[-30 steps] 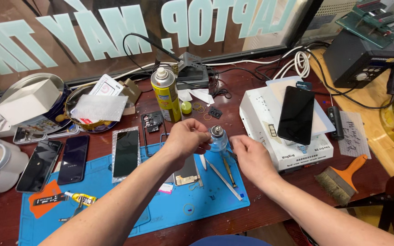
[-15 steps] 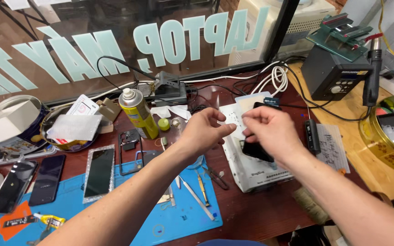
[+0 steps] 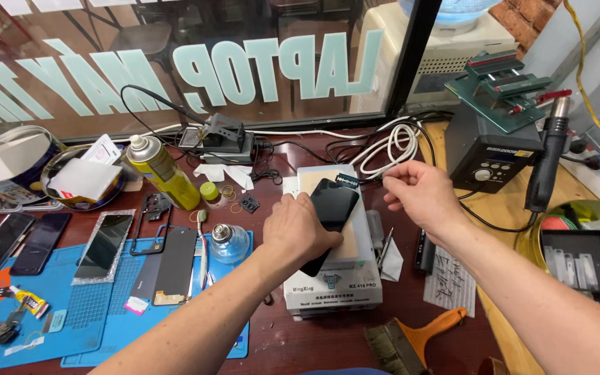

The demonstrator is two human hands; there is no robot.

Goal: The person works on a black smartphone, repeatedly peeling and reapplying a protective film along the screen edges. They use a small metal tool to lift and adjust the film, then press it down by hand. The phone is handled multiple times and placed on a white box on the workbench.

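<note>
A black phone [image 3: 333, 205] lies slanted on top of a white box-shaped machine [image 3: 335, 286] in the middle of the dark wooden bench. My left hand [image 3: 301, 229] lies over the phone's lower left part, fingers curled on its edge. My right hand [image 3: 419, 194] hovers just right of the machine's far corner, thumb and fingers pinched together. Whether something thin sits in that pinch is too small to make out. A small dark tab [image 3: 347, 180] sits at the phone's upper end.
A blue mat [image 3: 71, 312] at the left carries phone screens and parts. Behind it stand a yellow spray can [image 3: 162, 173] and a small glass bottle [image 3: 229, 243]. A black station [image 3: 489, 156] with a hot-air handle [image 3: 546, 163] is at the right, an orange-handled brush [image 3: 418, 335] in front.
The view has swung right and closer. My hands have left the glass bottle and moved over the white machine. The left hand has dropped onto the phone and the right has drawn away rightward.
</note>
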